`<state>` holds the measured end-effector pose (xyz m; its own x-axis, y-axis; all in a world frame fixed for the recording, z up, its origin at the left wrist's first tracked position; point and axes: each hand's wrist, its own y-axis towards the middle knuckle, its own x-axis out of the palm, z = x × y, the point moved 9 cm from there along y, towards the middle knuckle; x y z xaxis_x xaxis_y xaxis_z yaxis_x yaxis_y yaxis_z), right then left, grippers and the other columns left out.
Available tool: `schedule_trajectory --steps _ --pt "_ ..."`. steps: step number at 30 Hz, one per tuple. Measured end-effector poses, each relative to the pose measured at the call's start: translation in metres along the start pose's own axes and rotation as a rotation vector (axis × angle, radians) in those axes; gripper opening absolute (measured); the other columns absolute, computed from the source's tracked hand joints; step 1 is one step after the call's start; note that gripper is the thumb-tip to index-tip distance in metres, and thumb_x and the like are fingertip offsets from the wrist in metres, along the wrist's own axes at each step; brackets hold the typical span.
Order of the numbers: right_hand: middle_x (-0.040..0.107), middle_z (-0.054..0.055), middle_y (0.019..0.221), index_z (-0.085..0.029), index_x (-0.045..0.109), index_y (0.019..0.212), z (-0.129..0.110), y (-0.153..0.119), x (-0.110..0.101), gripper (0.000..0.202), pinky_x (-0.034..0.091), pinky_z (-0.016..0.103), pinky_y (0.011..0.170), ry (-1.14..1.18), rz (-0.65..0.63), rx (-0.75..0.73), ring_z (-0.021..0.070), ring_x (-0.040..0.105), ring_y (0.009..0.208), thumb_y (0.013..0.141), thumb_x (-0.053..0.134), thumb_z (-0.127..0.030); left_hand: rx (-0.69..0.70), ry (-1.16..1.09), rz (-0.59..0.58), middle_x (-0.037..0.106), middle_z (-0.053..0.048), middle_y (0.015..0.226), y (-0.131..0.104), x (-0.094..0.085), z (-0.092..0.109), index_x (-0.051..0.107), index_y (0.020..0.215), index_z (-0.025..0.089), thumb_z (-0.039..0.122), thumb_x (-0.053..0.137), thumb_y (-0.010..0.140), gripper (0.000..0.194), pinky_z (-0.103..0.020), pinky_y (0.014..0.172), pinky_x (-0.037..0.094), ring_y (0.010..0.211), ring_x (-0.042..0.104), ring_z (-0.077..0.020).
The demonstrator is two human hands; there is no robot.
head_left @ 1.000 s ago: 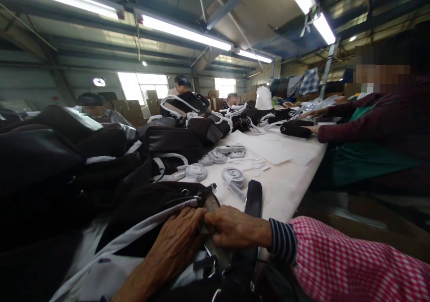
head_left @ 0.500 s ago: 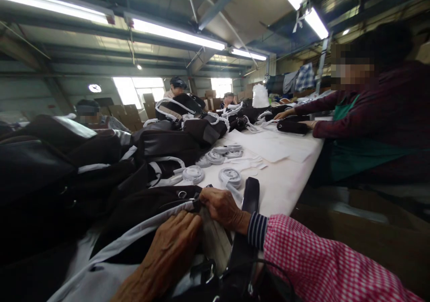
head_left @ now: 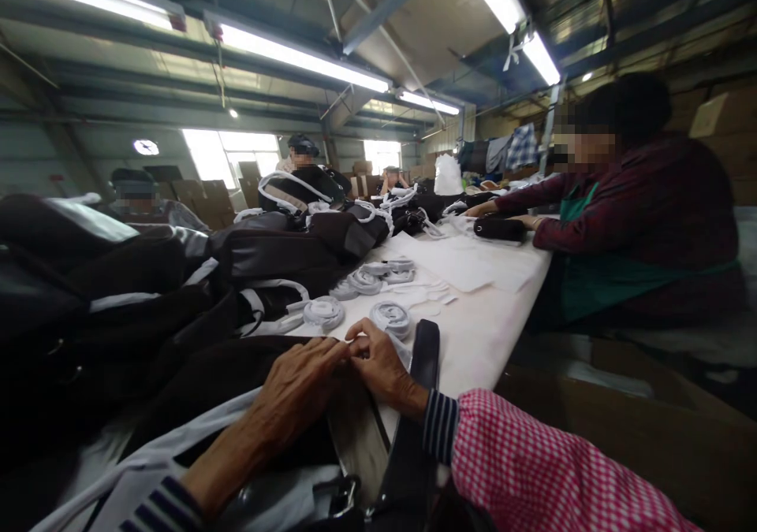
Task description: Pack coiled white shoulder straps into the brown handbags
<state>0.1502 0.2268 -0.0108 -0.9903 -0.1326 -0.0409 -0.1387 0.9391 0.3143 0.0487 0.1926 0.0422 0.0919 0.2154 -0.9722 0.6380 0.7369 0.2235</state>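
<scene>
A black bag (head_left: 218,366) with a white-wrapped handle (head_left: 201,429) lies in front of me. My left hand (head_left: 304,378) rests on its upper edge, fingers bent together and tips beside the other hand. My right hand (head_left: 378,362) pinches at the same edge, thumb and forefinger close together; whatever lies between the fingertips is too small to make out. A grey-brown strip (head_left: 358,429) hangs below the hands. Beside my right wrist runs a black strap (head_left: 424,359), and a metal buckle (head_left: 348,496) shows at the bottom.
Rolled white strips (head_left: 324,312) and white sheets (head_left: 461,260) lie on the white table (head_left: 473,343). Black bags (head_left: 266,252) are piled at the left. Across the table's right side, a person in a green apron (head_left: 591,284) handles a small black bag (head_left: 500,228).
My left hand has moved up along the bag edge to meet my right hand. My right hand's fingers have shifted to a raised pinch. The view has turned slightly right.
</scene>
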Motion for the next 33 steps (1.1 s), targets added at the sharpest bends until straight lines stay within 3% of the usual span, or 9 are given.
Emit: schedule_trajectory --steps 4,7,11,16,22,25,29,33 --pt "0.061 -0.007 0.072 -0.021 0.056 0.104 -0.009 -0.007 0.007 0.032 0.041 0.021 0.063 -0.123 -0.060 -0.114 0.0116 0.058 0.066 0.075 0.061 -0.008 -0.176 -0.013 -0.023 0.068 -0.003 0.099 -0.016 0.006 -0.014 0.065 0.098 0.024 0.021 0.060 0.094 0.007 -0.035 0.079 0.046 0.093 0.065 -0.0252" --pt "0.067 -0.004 0.083 -0.022 0.057 0.103 -0.018 -0.014 0.009 0.028 0.045 0.023 0.070 -0.237 -0.051 -0.224 0.0139 0.065 0.076 0.079 0.058 -0.009 -0.233 -0.118 -0.067 0.069 -0.003 0.103 -0.016 0.004 -0.017 0.067 0.105 0.025 0.025 0.061 0.096 0.011 -0.034 0.083 0.047 0.098 0.067 -0.0244" --pt "0.070 -0.001 0.089 -0.022 0.058 0.102 -0.026 -0.021 0.016 0.023 0.047 0.024 0.075 -0.379 -0.059 -0.305 0.0149 0.067 0.080 0.083 0.057 -0.009 -0.217 -0.083 -0.068 0.068 -0.002 0.103 -0.009 0.004 -0.017 0.070 0.106 0.027 0.019 0.057 0.096 0.019 -0.032 0.082 0.046 0.099 0.066 -0.0228" --pt "0.068 -0.002 0.091 -0.022 0.058 0.100 -0.042 -0.028 0.017 0.021 0.047 0.024 0.075 -0.515 -0.128 -0.371 0.0144 0.064 0.080 0.084 0.059 -0.008 -0.107 -0.073 0.014 0.067 -0.002 0.091 -0.009 0.011 -0.014 0.070 0.090 0.024 0.015 0.057 0.095 0.017 -0.033 0.079 0.043 0.099 0.059 -0.0240" --pt "0.068 0.002 0.094 -0.020 0.063 0.095 -0.043 -0.069 -0.021 0.009 0.044 0.032 0.082 -1.034 -0.312 -0.366 0.0213 0.061 0.093 0.091 0.070 -0.024 0.105 -0.110 0.229 0.066 -0.002 0.101 -0.027 0.006 -0.005 0.064 0.086 0.021 0.018 0.051 0.103 0.021 -0.035 0.078 0.037 0.099 0.053 -0.0231" --pt "0.069 0.004 0.098 -0.019 0.064 0.089 -0.038 -0.094 -0.046 0.013 0.042 0.032 0.081 -1.216 -0.382 -0.335 0.0214 0.060 0.093 0.097 0.065 -0.029 0.163 -0.141 0.250 0.065 -0.003 0.103 -0.034 0.005 -0.003 0.062 0.089 0.020 0.017 0.045 0.106 0.024 -0.035 0.079 0.036 0.098 0.052 -0.0222" --pt "0.070 0.005 0.092 -0.018 0.065 0.088 -0.038 -0.097 -0.078 0.017 0.042 0.030 0.080 -1.257 -0.310 -0.197 0.0188 0.063 0.088 0.101 0.056 -0.024 0.154 -0.121 0.159 0.063 -0.004 0.099 -0.034 0.010 0.001 0.061 0.090 0.019 0.007 0.042 0.103 0.026 -0.036 0.078 0.035 0.094 0.052 -0.0231" --pt "0.071 0.003 0.090 -0.019 0.067 0.098 -0.042 -0.061 -0.104 0.011 0.041 0.027 0.078 -1.113 -0.132 -0.026 0.0171 0.064 0.085 0.099 0.058 -0.025 0.128 -0.069 0.063 0.061 -0.004 0.092 -0.031 0.013 0.006 0.060 0.087 0.018 0.003 0.040 0.100 0.028 -0.038 0.076 0.034 0.085 0.052 -0.0235"
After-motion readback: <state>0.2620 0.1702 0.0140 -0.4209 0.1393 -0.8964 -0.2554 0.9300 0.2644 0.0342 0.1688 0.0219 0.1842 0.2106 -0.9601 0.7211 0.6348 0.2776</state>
